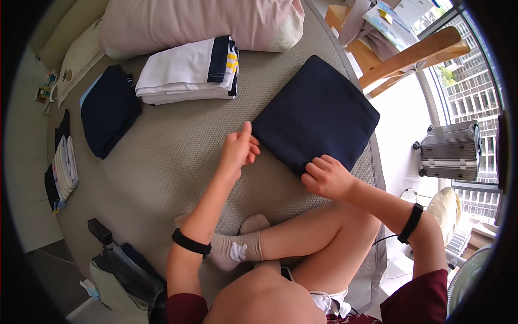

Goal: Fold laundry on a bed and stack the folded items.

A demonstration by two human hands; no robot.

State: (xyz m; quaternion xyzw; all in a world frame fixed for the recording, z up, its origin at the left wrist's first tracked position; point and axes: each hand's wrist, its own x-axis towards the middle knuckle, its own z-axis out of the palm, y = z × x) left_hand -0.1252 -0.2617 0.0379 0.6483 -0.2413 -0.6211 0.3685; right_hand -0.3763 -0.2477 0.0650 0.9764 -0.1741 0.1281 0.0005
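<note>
A folded dark navy garment (319,109) lies flat on the woven bed mat (194,137), in front of me and to the right. My right hand (327,176) has its fingers curled at the garment's near edge; whether cloth is pinched between them is hidden. Beside the left corner of the same garment is my left hand (240,148), thumb raised and fingers loosely bent, with nothing visible in it. Folded white garments with navy and yellow trim (178,71) form a stack farther back. To its left sits another navy bundle (107,111), with some light blue cloth at its edge.
A pink pillow or quilt (202,24) lies at the far side. Striped folded clothes (64,168) are at the left edge, grey and dark clothes (125,275) at lower left. Beyond the bed's right edge stand a wooden chair (412,56), a grey suitcase (451,152) and a fan (471,279).
</note>
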